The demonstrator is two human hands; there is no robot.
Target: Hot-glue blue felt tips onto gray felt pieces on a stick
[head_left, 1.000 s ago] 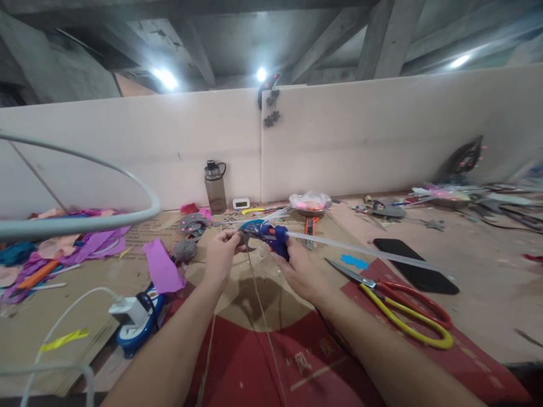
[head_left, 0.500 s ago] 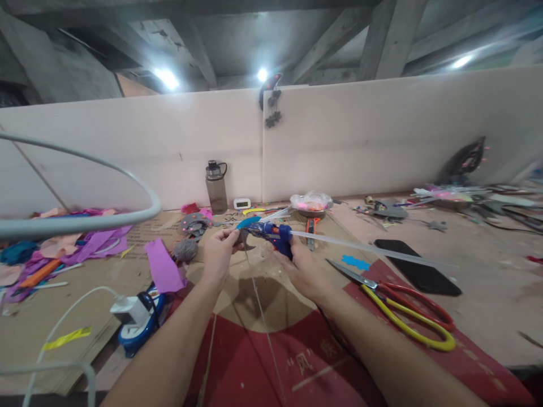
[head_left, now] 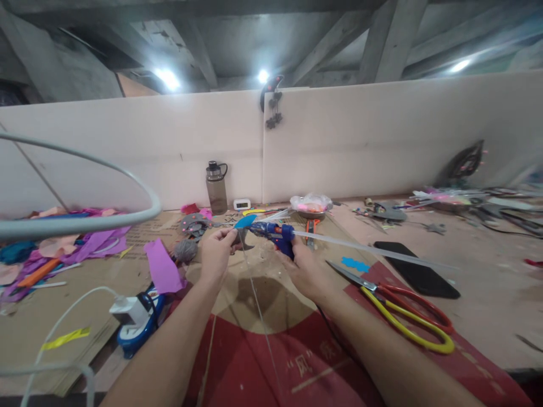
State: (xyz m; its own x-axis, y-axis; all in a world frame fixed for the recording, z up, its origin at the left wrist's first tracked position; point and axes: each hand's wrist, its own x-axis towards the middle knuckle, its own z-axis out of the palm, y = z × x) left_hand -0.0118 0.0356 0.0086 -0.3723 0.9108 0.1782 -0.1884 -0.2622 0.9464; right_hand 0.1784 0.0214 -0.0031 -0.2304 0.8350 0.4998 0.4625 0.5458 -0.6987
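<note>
A long, smooth white partition (head_left: 360,130) stands behind a pale, dusty counter (head_left: 479,305). On the counter, in front of the person, lies a flat red and brown cardboard sheet (head_left: 241,367). Long steel scissors with one red and one yellow handle (head_left: 382,299) rest partly on its red right side, beside a flat black rectangular phone (head_left: 416,268). Above the cardboard, the right hand (head_left: 303,265) is wrapped around the grip of a dark blue plastic glue gun (head_left: 278,234), with a long translucent stick (head_left: 360,246) jutting from its rear. The left hand (head_left: 217,251) pinches a small, curved grey piece (head_left: 241,240) with a bright blue patch (head_left: 246,221) at its top. The nozzle points at this piece; whether they touch cannot be told.
</note>
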